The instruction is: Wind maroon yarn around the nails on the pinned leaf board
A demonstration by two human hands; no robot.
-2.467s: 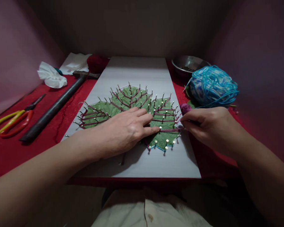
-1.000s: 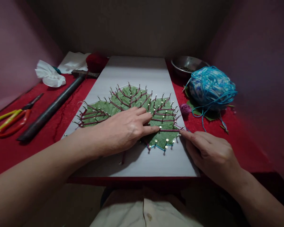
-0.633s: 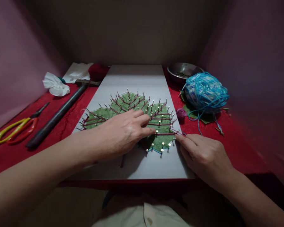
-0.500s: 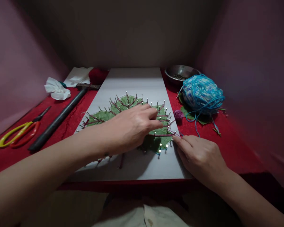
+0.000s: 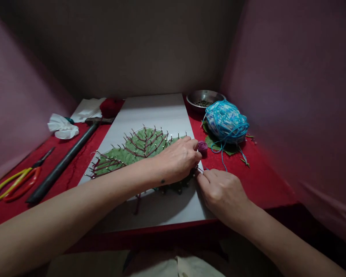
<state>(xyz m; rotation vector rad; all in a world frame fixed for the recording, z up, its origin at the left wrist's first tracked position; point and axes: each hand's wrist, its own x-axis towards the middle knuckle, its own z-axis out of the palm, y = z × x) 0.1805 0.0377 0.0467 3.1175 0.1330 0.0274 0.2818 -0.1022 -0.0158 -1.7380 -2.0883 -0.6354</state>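
A green leaf lies on a white board, ringed by several upright nails, with dark purple yarn strung along its veins. My left hand reaches across the leaf to its right edge. Its fingers are curled down among the nails, and whatever they grip is hidden. At the board's right edge, my right hand pinches a strand of purple yarn that runs toward the left fingers. A small purple yarn ball sits just beyond the left fingertips. My left forearm covers the leaf's lower part.
Blue-white yarn rests on leaves at the right, before a metal bowl of nails. On the left, a hammer, scissors, crumpled tissue and a red yarn ball lie on red cloth.
The whole view has shifted, with things now further left and lower. My left hand has moved right over the leaf's edge, closer to my right hand, and its fingers have curled in more.
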